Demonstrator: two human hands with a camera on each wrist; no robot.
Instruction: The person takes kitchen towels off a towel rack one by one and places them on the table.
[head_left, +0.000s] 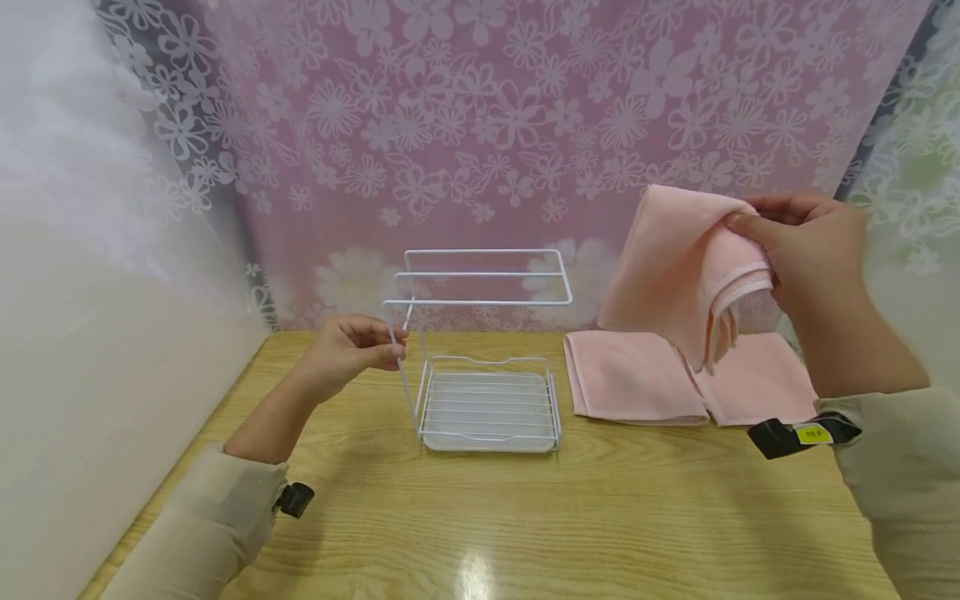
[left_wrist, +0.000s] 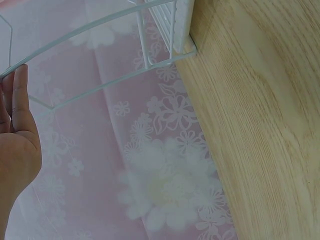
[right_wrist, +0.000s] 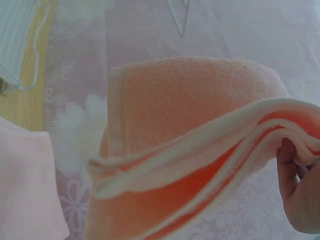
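A white wire rack (head_left: 480,303) with a slatted base tray stands on the table, its top bars reaching out to the right. My left hand (head_left: 352,350) pinches the rack's left upright between thumb and fingers; the left wrist view shows the fingertips (left_wrist: 21,75) at that wire. Up in the air on the right, my right hand (head_left: 821,250) grips a folded pink towel (head_left: 675,258) by its upper edge. The towel hangs down in layers, seen close in the right wrist view. Below it, two more folded pink towels (head_left: 630,379) lie side by side, partly covered by the hanging one.
The wooden table (head_left: 480,517) stretches out in front of the rack. Behind stands a pink floral curtain (head_left: 480,150), close to the table's back edge. A white wall or sheet (head_left: 135,250) borders the left side. Each sleeve has a black strap at the wrist.
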